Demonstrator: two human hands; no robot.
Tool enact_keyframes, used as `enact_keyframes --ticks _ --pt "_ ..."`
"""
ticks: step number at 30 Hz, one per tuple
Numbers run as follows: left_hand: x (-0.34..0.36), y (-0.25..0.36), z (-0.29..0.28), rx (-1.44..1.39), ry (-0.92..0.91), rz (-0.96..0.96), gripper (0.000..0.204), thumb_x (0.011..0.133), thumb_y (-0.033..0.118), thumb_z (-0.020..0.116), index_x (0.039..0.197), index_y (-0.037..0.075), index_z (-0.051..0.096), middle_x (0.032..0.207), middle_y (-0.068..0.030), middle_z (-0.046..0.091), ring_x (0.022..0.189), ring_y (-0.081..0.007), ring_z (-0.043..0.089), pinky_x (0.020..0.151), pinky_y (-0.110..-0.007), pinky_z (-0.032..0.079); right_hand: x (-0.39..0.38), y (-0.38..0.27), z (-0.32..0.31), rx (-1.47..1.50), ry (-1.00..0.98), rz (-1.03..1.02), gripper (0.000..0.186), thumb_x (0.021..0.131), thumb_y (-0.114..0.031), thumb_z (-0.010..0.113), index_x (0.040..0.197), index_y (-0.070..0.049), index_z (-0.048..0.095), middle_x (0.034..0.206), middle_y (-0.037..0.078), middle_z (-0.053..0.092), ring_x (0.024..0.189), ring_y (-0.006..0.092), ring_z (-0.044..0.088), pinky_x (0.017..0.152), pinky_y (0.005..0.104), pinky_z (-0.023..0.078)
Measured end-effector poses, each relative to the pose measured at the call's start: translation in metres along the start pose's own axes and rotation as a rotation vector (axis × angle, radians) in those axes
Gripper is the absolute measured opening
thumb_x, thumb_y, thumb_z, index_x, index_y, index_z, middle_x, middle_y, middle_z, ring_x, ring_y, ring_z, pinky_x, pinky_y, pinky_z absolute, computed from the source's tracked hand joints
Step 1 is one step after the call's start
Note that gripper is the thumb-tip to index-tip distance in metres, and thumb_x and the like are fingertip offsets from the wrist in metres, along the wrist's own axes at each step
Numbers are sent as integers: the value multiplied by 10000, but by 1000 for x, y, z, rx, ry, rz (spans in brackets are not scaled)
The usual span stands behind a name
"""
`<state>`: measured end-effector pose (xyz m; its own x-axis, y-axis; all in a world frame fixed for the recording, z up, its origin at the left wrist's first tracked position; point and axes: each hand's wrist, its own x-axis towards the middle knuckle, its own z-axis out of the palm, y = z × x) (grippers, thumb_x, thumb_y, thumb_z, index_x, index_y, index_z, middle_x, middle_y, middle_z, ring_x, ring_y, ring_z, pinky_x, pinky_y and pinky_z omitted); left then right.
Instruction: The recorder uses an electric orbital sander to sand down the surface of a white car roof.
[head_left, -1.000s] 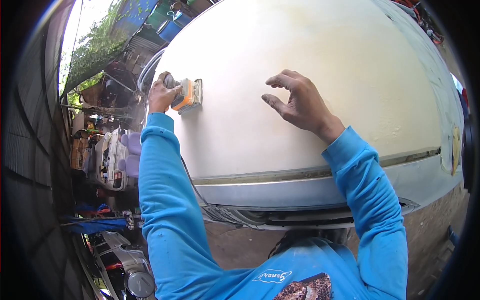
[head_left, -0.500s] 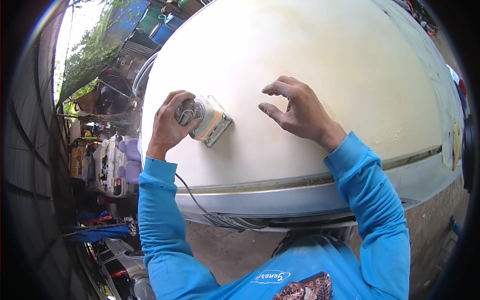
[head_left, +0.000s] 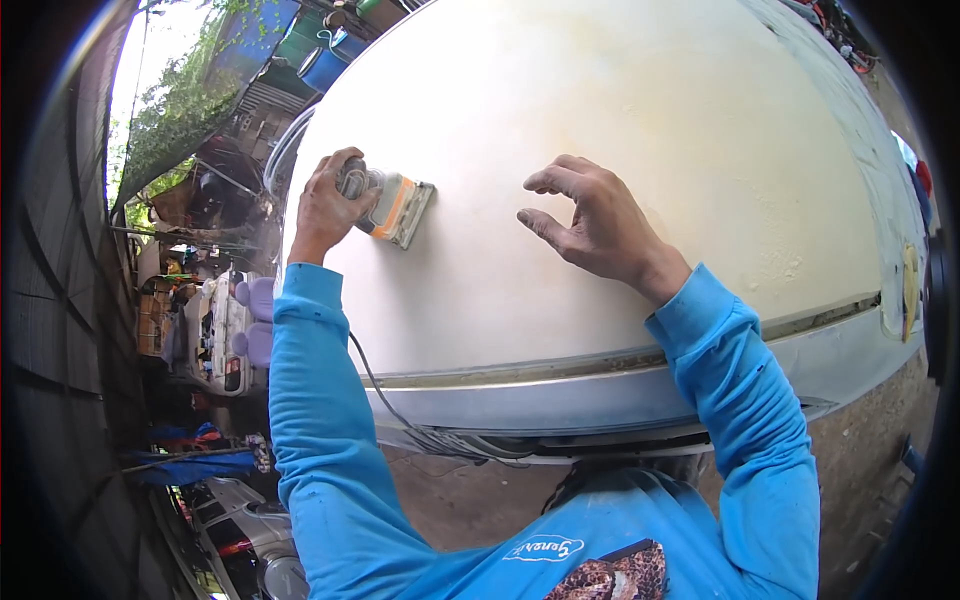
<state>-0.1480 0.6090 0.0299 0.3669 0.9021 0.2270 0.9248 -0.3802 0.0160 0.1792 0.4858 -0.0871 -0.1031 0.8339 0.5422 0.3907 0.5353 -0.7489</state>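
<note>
Far left, a dark ribbed wall [head_left: 50,300], curving along the edge of view. Next, lower down, we list one silver vehicle [head_left: 250,540], partly shown and cut off by the lower border. Above it, two lilac seats [head_left: 259,345], side by side; higher up, one blue barrel [head_left: 325,68].

Item: the left hand [head_left: 330,205], blue-sleeved, bent closed around the rear grip of a power sander, thumb on the near side. Item: the sander [head_left: 398,208], grey with an orange band, on the left part of a large pale panel, its flat base turned to the surface. Item: one dark cord [head_left: 375,385], running below the sander, down over the panel's near edge.

Centre, we record the pale panel [head_left: 480,290], broad and curved, yellowish in patches, bordered nearest the person by a long groove [head_left: 560,372].

Item: the right hand [head_left: 605,225], well apart from the sander, dusty at the fingertips, fingers curved, a wide gap to the thumb, holding nothing; whether it touches the panel we cannot tell. Far right, one narrow tan piece [head_left: 910,290] by the panel's corner.
</note>
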Motion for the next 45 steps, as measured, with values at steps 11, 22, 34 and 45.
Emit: enact_keyframes --ticks 11,22,34,45 --pt "-24 40 -11 -72 -27 151 547 747 166 870 1246 101 655 1215 -129 669 1073 -327 693 943 -425 568 -2 -2 -1 7 -4 4 253 902 -173 786 1073 5 729 1019 164 711 919 294 701 663 360 586" --pt "20 -34 4 219 49 -476 647 845 358 791 1356 33 567 1148 -238 725 1061 -376 722 968 -433 552 1 -3 -1 27 1 15 301 895 -208 769 1060 41 731 996 185 720 882 328 701 803 411 566" --pt "-32 36 -13 -58 -24 170 624 760 194 872 1321 132 605 1204 -161 659 1122 -348 674 956 -448 556 0 -1 -3 -2 16 8 244 895 -158 784 1062 10 728 994 162 714 898 292 698 715 378 579" --pt "-6 -35 -7 170 -41 -511 634 860 342 789 1376 56 556 1126 -255 721 1026 -369 728 918 -418 575 2 -4 -6 7 16 41 230 902 -154 779 1046 18 729 990 167 718 889 294 701 750 384 581"
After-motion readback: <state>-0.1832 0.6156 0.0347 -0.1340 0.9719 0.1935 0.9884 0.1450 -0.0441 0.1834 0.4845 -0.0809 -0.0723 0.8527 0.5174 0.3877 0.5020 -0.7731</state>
